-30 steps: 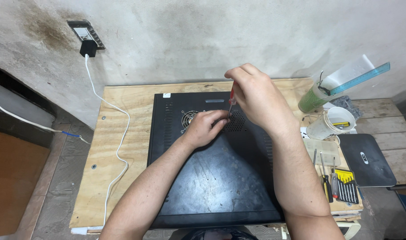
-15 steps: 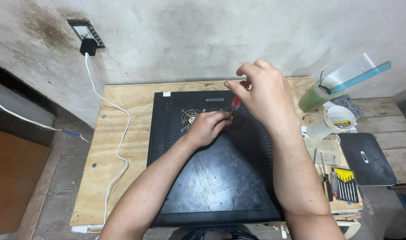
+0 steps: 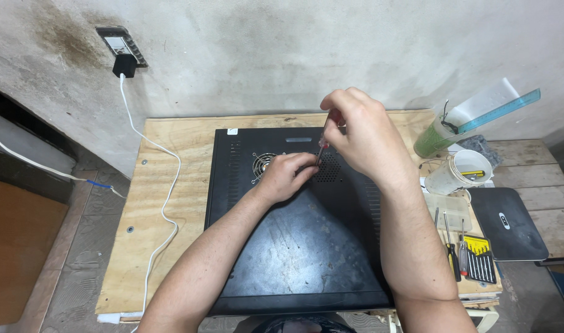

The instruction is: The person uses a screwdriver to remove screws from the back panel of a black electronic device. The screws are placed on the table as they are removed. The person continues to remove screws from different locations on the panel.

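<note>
While two bare forearms reach in from the near edge, one flat black metal device case [image 3: 294, 246] lies on a pale plywood board [image 3: 165, 203], with one round fan grille [image 3: 263, 164] near its far left part. One slim red-handled screwdriver [image 3: 323, 145] stands nearly upright over the case's far middle. The right hand [image 3: 359, 132] has its fingers pinched together on the handle top; the left hand [image 3: 288, 176] rests on the case, fingertips closed around the shaft low down. The tip is hidden behind those fingers, so its contact point cannot be made out. At the right lie one white plastic cup [image 3: 458, 172], one set of small screwdrivers [image 3: 473, 259], and one dark tablet [image 3: 507, 222]. One white cable [image 3: 165, 179] runs down the left. Compared with half a second ago, the right hand has shifted slightly; the left is unchanged.
</note>
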